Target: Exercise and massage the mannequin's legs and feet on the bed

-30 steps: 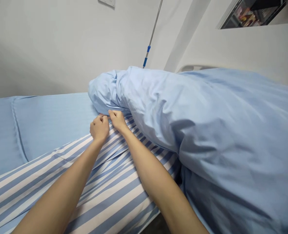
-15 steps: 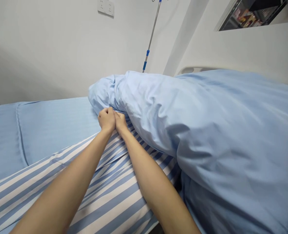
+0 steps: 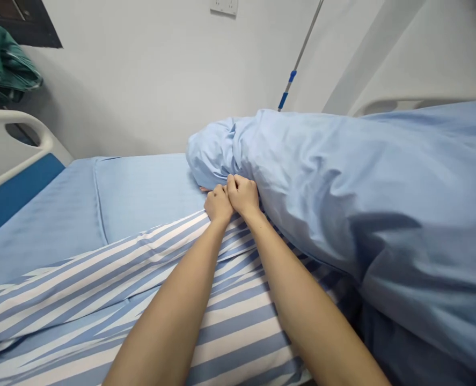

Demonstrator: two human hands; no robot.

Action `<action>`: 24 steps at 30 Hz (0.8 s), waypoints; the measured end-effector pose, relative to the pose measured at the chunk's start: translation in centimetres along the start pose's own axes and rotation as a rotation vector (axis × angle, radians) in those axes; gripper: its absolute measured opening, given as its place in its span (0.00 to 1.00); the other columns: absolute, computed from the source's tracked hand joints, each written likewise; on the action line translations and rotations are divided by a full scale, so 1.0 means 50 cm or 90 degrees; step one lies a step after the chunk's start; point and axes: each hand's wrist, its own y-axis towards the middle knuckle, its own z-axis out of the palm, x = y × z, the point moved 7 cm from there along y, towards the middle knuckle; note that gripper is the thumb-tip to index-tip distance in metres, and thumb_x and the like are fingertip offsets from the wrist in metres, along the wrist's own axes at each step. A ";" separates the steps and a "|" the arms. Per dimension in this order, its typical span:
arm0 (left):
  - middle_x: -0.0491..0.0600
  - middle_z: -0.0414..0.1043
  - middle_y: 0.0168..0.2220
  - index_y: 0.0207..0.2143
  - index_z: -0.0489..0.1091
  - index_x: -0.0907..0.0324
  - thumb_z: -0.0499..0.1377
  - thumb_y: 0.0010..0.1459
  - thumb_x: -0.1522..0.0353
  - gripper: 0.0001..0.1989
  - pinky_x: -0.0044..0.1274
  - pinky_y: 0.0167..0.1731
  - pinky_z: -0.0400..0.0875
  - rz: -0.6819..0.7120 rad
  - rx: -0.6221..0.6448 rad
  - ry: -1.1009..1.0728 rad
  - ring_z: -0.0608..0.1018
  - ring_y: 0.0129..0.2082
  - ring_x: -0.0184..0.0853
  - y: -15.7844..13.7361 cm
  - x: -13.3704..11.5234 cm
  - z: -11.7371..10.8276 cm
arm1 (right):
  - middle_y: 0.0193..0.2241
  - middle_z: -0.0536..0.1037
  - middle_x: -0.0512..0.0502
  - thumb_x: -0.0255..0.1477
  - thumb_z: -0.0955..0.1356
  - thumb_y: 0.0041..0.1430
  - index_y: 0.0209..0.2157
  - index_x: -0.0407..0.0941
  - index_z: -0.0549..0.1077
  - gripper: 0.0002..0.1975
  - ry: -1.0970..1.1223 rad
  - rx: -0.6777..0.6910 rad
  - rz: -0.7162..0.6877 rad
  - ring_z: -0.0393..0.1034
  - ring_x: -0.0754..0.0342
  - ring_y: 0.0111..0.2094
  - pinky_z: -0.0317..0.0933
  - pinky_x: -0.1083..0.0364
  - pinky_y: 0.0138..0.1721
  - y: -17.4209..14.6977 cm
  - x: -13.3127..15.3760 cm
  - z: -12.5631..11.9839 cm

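Observation:
My left hand (image 3: 218, 203) and my right hand (image 3: 243, 194) are side by side and touching, both with fingers curled closed. They grip the upper end of a blue-and-white striped cloth (image 3: 238, 327), which runs from them down to the left and towards me in folds. What lies inside my fists is mostly hidden. Just beyond my right hand, a bulky light-blue quilt (image 3: 302, 171) is bunched up, its edge close against my knuckles. A small skin-coloured patch shows under the quilt by my left hand; I cannot make out what it is.
A light-blue sheet (image 3: 149, 182) covers the bed on the left, beside a white and blue bed-end board (image 3: 40, 134). Green folded fabric (image 3: 4, 64) is at the upper left. A metal pole (image 3: 302, 56) with blue joints stands behind the quilt, near the wall socket (image 3: 224, 5).
The view has swung left, bringing the bed-end board and green fabric into sight. My hands stay closed by the quilt's edge, the right now slightly higher than the left.

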 end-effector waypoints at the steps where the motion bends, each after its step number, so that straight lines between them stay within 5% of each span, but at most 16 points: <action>1: 0.53 0.74 0.39 0.39 0.68 0.54 0.41 0.60 0.61 0.18 0.26 0.36 0.65 0.007 0.001 0.000 0.75 0.40 0.38 0.000 -0.001 0.001 | 0.16 0.66 0.49 0.34 0.56 0.59 0.18 0.44 0.64 0.18 -0.049 -0.010 -0.038 0.58 0.57 0.20 0.45 0.58 0.25 -0.001 0.017 -0.009; 6: 0.52 0.74 0.37 0.40 0.68 0.52 0.42 0.60 0.61 0.17 0.25 0.35 0.65 0.019 0.017 -0.011 0.75 0.39 0.37 0.003 0.002 0.007 | 0.16 0.67 0.48 0.34 0.56 0.59 0.20 0.43 0.64 0.18 -0.122 -0.070 -0.112 0.58 0.58 0.20 0.45 0.57 0.25 -0.008 0.048 -0.023; 13: 0.54 0.74 0.38 0.36 0.70 0.55 0.42 0.59 0.61 0.18 0.29 0.37 0.64 0.030 -0.012 -0.023 0.74 0.40 0.40 -0.004 -0.007 0.003 | 0.12 0.58 0.53 0.36 0.54 0.58 0.15 0.46 0.55 0.20 0.125 -0.068 0.157 0.53 0.58 0.19 0.48 0.57 0.23 0.000 -0.103 0.027; 18: 0.51 0.74 0.34 0.32 0.70 0.55 0.44 0.57 0.63 0.16 0.25 0.33 0.62 0.085 0.011 -0.028 0.73 0.36 0.37 -0.011 -0.001 -0.007 | 0.13 0.57 0.54 0.36 0.55 0.57 0.15 0.46 0.55 0.18 0.141 -0.067 0.147 0.52 0.58 0.20 0.50 0.57 0.24 -0.002 -0.113 0.034; 21: 0.48 0.73 0.30 0.27 0.68 0.55 0.44 0.57 0.63 0.15 0.23 0.31 0.60 0.128 -0.003 0.003 0.72 0.32 0.33 -0.022 0.053 -0.051 | 0.14 0.60 0.53 0.35 0.55 0.56 0.15 0.46 0.56 0.18 0.143 -0.071 0.131 0.54 0.58 0.20 0.52 0.56 0.27 -0.006 -0.098 0.027; 24: 0.45 0.70 0.24 0.23 0.65 0.56 0.44 0.56 0.65 0.14 0.22 0.29 0.58 0.115 -0.036 0.073 0.69 0.27 0.31 -0.035 0.166 -0.135 | 0.14 0.62 0.51 0.36 0.56 0.55 0.15 0.46 0.58 0.18 0.145 -0.066 0.133 0.55 0.57 0.21 0.53 0.56 0.29 -0.007 -0.092 0.023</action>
